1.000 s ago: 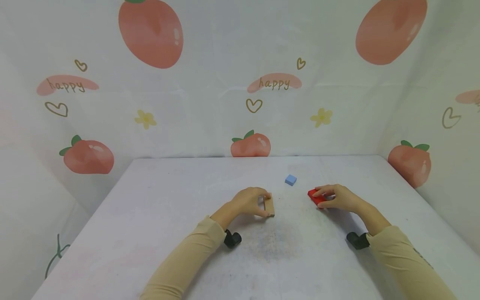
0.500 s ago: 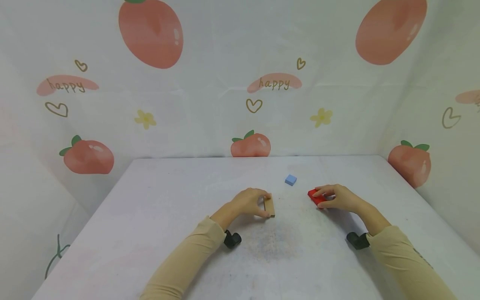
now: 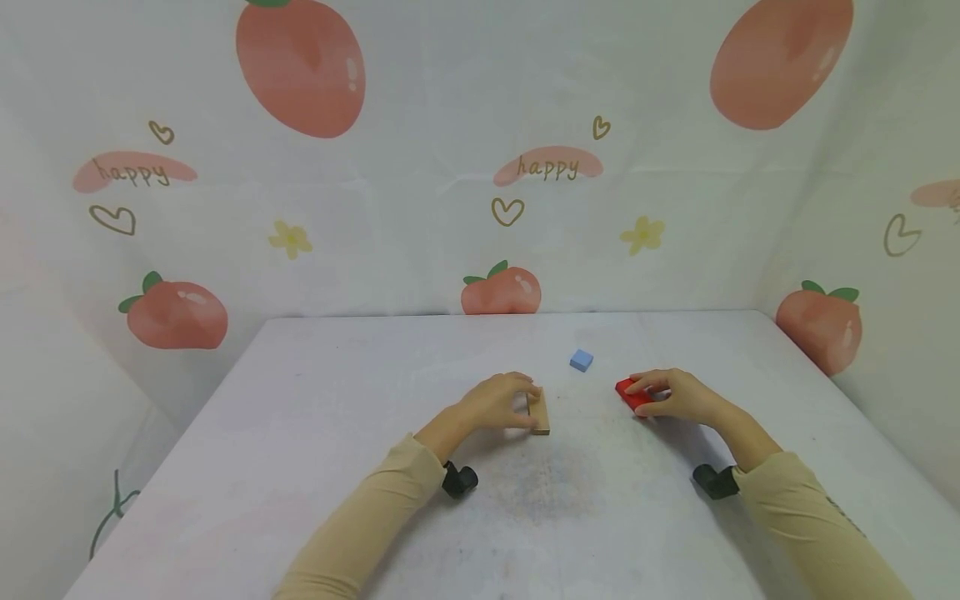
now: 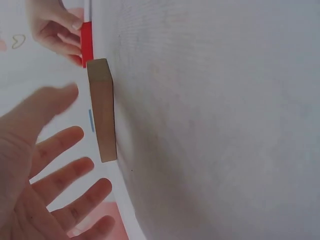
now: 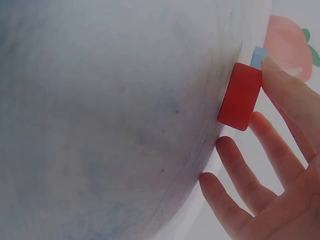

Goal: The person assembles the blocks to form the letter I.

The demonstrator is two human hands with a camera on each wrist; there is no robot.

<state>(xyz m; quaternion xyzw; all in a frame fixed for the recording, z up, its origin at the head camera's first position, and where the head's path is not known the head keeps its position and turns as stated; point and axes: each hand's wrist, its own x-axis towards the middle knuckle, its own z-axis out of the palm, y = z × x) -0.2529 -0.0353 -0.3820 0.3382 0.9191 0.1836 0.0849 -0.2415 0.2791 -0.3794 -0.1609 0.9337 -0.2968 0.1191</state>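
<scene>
A flat wooden block lies on the white table just past the fingers of my left hand. In the left wrist view those fingers are spread and apart from the wooden block. To the right, my right hand holds a red block against the table between thumb and fingers. The right wrist view shows the red block end-on, with a fingertip at its upper corner and other fingertips by the table. A small blue block sits farther back, between the two hands and touched by neither.
The white table reaches back to a cloth backdrop printed with peaches, hearts and flowers. A dark camera is strapped under the left wrist, and another dark camera under the right.
My left fingers have loosened from the wooden block, and the hand has drawn back slightly to the left. The wooden block stays put. My right hand and the red block have not visibly moved.
</scene>
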